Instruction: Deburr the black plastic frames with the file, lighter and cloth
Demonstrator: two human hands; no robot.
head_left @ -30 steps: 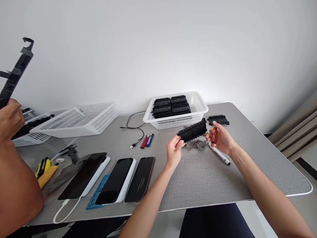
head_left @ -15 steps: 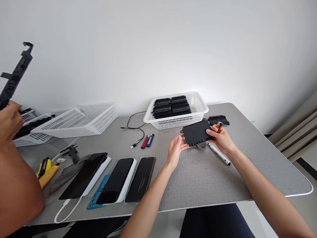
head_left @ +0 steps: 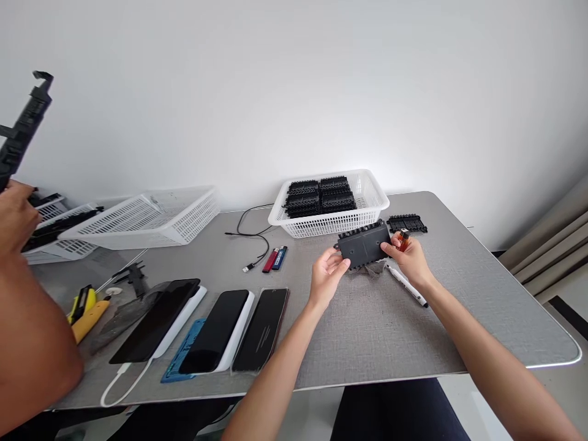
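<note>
Between my two hands is a black plastic panel [head_left: 365,246] with toothed long edges and small round holes in its flat face. My left hand [head_left: 327,275] pinches its left end, thumb on the face. My right hand [head_left: 410,260] grips the right end and also keeps an orange lighter [head_left: 403,239] tucked in the fingers. Below the panel lie a scrap of dark mesh-like material [head_left: 374,269] and a white marker [head_left: 407,286] with a black cap. Another black toothed panel [head_left: 408,223] rests on the table just behind my right hand.
A white basket [head_left: 316,229] holds stacked black panels. Red [head_left: 271,261] and blue [head_left: 279,258] lighters lie near a USB cable [head_left: 248,267]. Several phones [head_left: 215,331] line the front left. At far left, another person's hand [head_left: 18,214] holds a long black part [head_left: 25,125] beside more white baskets [head_left: 138,236].
The panel has tilted in my hands, so its face now shows a center line and holes. My left thumb has moved onto its face. The other person's black part has shifted slightly left.
</note>
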